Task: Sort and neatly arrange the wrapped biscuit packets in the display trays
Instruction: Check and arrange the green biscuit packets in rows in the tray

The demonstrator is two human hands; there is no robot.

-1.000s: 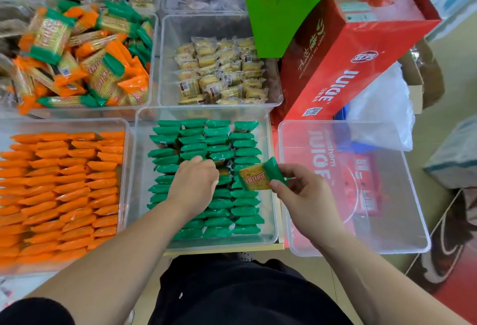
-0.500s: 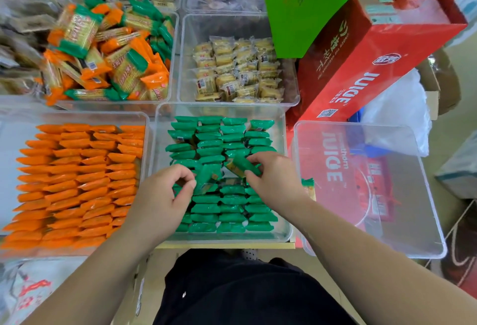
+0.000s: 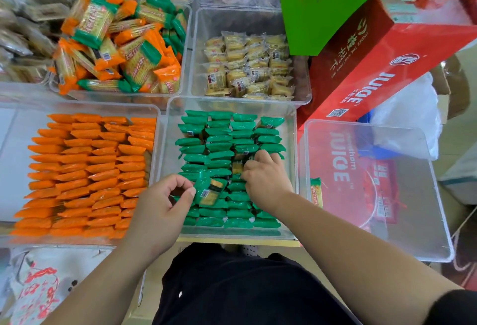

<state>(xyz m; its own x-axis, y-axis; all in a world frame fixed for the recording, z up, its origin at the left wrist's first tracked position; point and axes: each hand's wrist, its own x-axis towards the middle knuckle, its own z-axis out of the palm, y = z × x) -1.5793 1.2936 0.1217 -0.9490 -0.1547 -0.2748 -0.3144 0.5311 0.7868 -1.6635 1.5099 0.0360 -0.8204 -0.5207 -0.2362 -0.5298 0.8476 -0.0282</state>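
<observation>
Red JUICE box (image 3: 382, 66) leaning at right, green carton (image 3: 335, 2) overlapping its top; white plastic bag (image 3: 405, 115) beside; printed bag (image 3: 38, 286) lower left.

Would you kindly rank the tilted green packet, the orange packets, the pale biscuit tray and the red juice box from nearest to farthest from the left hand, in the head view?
1. tilted green packet: pinched by the left hand.
2. orange packets: in the tray just to its left.
3. pale biscuit tray: further back, right of centre.
4. red juice box: far back right.
</observation>
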